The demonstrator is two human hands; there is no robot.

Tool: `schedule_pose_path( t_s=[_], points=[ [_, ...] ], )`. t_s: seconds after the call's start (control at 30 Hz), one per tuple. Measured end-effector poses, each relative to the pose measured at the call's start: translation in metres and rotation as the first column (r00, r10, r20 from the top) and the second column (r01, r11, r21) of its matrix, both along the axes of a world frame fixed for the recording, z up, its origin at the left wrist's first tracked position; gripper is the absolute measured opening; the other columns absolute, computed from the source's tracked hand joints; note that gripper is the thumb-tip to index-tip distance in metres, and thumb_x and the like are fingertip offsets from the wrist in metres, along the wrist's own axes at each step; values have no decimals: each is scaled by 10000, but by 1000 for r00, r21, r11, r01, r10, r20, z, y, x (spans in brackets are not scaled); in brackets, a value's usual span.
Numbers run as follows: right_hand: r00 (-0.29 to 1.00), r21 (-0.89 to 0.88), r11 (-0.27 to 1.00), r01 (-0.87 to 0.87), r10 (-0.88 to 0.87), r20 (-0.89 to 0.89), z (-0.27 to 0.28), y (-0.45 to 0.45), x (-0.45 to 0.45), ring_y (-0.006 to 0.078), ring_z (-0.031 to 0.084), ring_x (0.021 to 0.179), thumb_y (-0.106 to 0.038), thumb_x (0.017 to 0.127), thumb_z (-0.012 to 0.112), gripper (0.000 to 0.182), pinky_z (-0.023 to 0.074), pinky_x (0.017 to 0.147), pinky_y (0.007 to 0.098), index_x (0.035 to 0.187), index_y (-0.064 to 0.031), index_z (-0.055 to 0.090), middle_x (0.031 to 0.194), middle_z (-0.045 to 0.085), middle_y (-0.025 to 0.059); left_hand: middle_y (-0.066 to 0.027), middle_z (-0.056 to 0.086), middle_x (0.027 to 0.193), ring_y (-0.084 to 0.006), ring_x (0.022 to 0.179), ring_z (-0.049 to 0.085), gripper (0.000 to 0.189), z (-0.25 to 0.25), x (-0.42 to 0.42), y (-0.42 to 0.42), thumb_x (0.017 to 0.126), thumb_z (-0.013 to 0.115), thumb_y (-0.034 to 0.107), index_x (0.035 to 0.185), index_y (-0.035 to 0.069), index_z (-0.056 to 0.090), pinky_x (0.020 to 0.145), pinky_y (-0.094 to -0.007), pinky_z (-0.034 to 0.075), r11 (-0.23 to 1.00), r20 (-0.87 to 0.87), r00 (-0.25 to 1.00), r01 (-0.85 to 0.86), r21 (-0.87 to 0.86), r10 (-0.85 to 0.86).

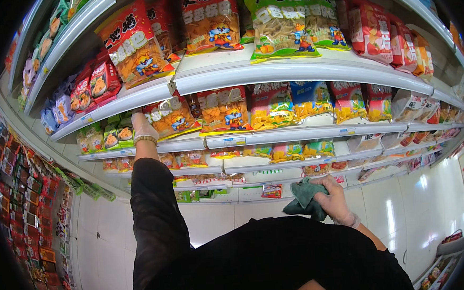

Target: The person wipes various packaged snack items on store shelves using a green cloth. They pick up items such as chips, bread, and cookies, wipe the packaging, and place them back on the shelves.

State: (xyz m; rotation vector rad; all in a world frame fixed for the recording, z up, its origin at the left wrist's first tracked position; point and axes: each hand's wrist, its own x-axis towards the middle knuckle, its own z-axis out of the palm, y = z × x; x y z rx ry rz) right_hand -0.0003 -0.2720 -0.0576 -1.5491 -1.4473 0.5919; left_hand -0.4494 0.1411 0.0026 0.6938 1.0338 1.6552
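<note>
My left hand (143, 128), in a clear thin glove with a beaded bracelet at the wrist, reaches onto the second shelf (255, 138). It is against or just beside the left side of a red-and-orange snack bag (173, 120); its fingertips are hidden, so any grip cannot be made out. Small green snack packs (119, 135) stand just left of it. Low on the right, in front of the lower shelves, my right hand (336, 200), also gloved, clutches a folded dark green cloth (307, 198).
Above, a shelf with a white front edge (283, 72) overhangs my left hand and carries big green snack bags (284, 26). More bags line lower shelves. Hanging packets (28, 205) cover a rack at left. Pale glossy tiles (383, 207) form the floor.
</note>
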Motion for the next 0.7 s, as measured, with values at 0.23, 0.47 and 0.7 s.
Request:
schedule_pose_path(
  t_s=[0.23, 0.47, 0.7],
  points=[
    [997, -108, 991, 75, -76, 1, -14, -9, -5, 290, 627, 980, -69, 773, 653, 320, 496, 892, 358, 1089, -21, 670, 1024, 619, 148, -23, 656, 985, -193, 871, 594, 241, -37, 12, 28, 954, 536, 333, 1053, 159, 671, 814, -369, 458, 999, -244, 970, 20, 48, -8],
    [999, -123, 992, -33, 37, 30, -12, 5, -18, 327, 631, 1011, -93, 787, 669, 327, 498, 906, 381, 1109, -39, 662, 1074, 636, 167, -167, 440, 1363, -294, 1265, 420, 571, -34, 25, -37, 902, 648, 282, 1365, 30, 428, 1054, -397, 345, 924, -286, 902, -236, 300, 323],
    [998, -63, 997, -46, 48, 31, -21, 11, -16, 340, 631, 982, -86, 781, 664, 280, 500, 891, 389, 1056, -38, 683, 1031, 648, 159, -272, 155, 1584, -448, 1461, 146, 1014, -46, 74, -96, 784, 774, 422, 1549, 57, 218, 1156, -572, 187, 871, -837, 240, -117, 477, 491]
  ],
)
